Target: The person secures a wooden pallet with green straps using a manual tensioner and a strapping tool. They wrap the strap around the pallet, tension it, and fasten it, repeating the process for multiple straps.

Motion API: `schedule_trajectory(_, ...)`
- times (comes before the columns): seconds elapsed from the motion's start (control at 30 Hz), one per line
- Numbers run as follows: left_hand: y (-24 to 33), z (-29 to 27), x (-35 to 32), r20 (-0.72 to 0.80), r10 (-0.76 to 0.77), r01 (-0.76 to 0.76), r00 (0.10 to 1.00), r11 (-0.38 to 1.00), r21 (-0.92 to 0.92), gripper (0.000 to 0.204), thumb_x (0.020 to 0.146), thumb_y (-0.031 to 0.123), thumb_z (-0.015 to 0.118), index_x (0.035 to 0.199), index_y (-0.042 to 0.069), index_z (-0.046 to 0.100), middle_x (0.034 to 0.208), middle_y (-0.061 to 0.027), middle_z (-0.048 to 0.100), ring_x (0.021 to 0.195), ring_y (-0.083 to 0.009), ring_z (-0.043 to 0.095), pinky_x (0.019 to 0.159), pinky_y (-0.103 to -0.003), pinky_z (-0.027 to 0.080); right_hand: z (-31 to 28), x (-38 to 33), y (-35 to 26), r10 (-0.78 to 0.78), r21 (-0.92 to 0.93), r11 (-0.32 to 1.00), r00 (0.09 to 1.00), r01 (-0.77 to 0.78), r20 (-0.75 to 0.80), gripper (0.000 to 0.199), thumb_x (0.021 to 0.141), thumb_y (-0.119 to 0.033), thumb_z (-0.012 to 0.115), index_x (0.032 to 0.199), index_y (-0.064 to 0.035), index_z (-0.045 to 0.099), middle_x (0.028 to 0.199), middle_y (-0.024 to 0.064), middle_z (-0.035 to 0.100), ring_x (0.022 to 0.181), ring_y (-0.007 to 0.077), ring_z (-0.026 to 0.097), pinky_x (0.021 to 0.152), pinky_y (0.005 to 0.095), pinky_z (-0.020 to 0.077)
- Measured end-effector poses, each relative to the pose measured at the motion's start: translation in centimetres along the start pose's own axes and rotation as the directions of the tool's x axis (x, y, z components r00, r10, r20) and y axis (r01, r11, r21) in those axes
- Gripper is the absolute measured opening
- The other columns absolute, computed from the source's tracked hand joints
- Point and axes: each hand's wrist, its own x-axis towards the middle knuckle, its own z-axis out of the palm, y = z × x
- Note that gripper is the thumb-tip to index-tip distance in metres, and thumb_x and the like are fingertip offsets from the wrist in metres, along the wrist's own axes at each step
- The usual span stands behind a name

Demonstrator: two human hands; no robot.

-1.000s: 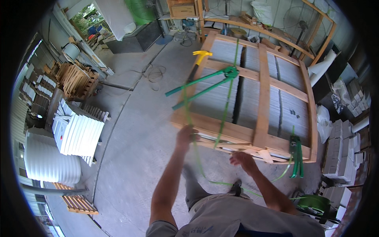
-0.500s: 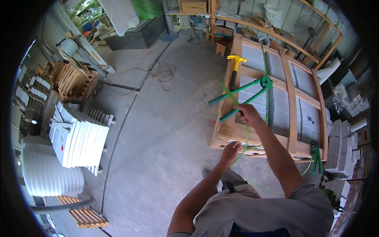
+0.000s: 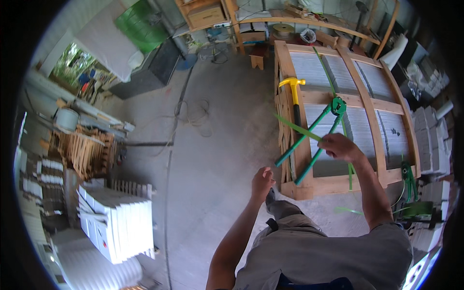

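Note:
A wooden crate packed with grey slabs stands at the right. On it lie a green two-handled strapping tool and a hammer with a yellow head. A green strap runs lengthwise over the crate. My right hand is over the crate by the tool's handles and pinches a loose end of green strap that sticks out to the left. My left hand hangs beside the crate's near left corner, fingers curled, with nothing visible in it.
Stacks of white slabs and wooden pallets line the left side. Cables lie on the concrete floor. A second green tool and a green strap reel sit by the crate's right corner. Shelves stand at the back.
My right hand rose from the crate's near edge to the tool's handles, bringing the strap end along. My left hand came off the crate edge and dropped beside the corner.

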Motion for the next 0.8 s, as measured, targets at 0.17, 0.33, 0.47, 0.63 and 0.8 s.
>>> schedule_trajectory(0.17, 6.2, 0.0, 9.1, 0.062, 0.551, -0.486, 0.832, 0.672, 0.559, 0.05, 0.086, 0.02, 0.06, 0.132, 0.007, 0.045, 0.126, -0.0191, 0.052, 0.107, -0.0348, 0.057, 0.083, -0.039, 0.05, 0.5, 0.9, -2.8, -0.144, -0.061, 0.988, 0.989, 0.142, -0.033, 0.025, 0.087, -0.027, 0.061, 0.078, -0.0041, 0.058, 0.059, 0.0053, 0.057, 0.052, 0.0136, 0.056, 0.05, 0.0288, 0.0458)
schedule_trajectory(0.33, 11.9, 3.5, 17.7, 0.341, 0.633, -0.676, 0.696, 0.416, 0.608, 0.053, 0.082, 0.019, 0.065, 0.129, 0.01, 0.044, 0.136, -0.0176, 0.043, 0.109, -0.036, 0.055, 0.082, -0.042, 0.051, 0.4, 1.6, -6.5, 0.308, 0.06, 0.95, 0.951, -0.306, -0.027, 0.026, 0.085, -0.029, 0.066, 0.093, -0.0033, 0.066, 0.064, 0.0088, 0.063, 0.058, 0.0172, 0.063, 0.054, 0.0291, 0.0495)
schedule_trajectory(0.47, 12.7, 3.8, 26.1, 0.493, 0.587, -0.746, 0.643, 0.333, 0.577, 0.028, 0.082, 0.019, 0.067, 0.105, 0.009, 0.056, 0.117, -0.0129, 0.056, 0.085, -0.0344, 0.063, 0.067, -0.041, 0.053, 0.0, 3.1, -8.8, 0.186, -0.081, 0.975, 0.962, -0.206, -0.2, 0.029, 0.085, -0.029, 0.067, 0.098, -0.0028, 0.067, 0.067, 0.0099, 0.065, 0.058, 0.0158, 0.064, 0.056, 0.0313, 0.0491)
schedule_trajectory(0.63, 12.6, -1.3, 37.4, 0.495, 0.543, -0.705, 0.678, 0.291, 0.647, 0.015, 0.084, 0.02, 0.061, 0.091, 0.006, 0.061, 0.104, -0.0125, 0.06, 0.09, -0.033, 0.062, 0.075, -0.044, 0.051, 0.5, 5.3, -10.8, 0.272, -0.194, 0.876, 0.786, -0.44, -0.555, 0.021, 0.08, -0.028, 0.066, 0.092, -0.0114, 0.07, 0.069, 0.011, 0.065, 0.061, 0.0252, 0.064, 0.058, 0.0366, 0.0492)
schedule_trajectory(0.8, 16.0, -5.0, 49.1, 0.566, 0.524, -0.754, 0.637, 0.271, 0.598, 0.018, 0.082, 0.011, 0.058, 0.098, 0.004, 0.059, 0.111, -0.0172, 0.06, 0.107, -0.0352, 0.056, 0.089, -0.043, 0.046, 2.1, 7.5, -13.3, 0.352, -0.128, 0.784, 0.604, -0.608, -0.716, 0.021, 0.082, -0.031, 0.062, 0.092, -0.0126, 0.068, 0.07, 0.0102, 0.065, 0.065, 0.0298, 0.063, 0.061, 0.0406, 0.0495)
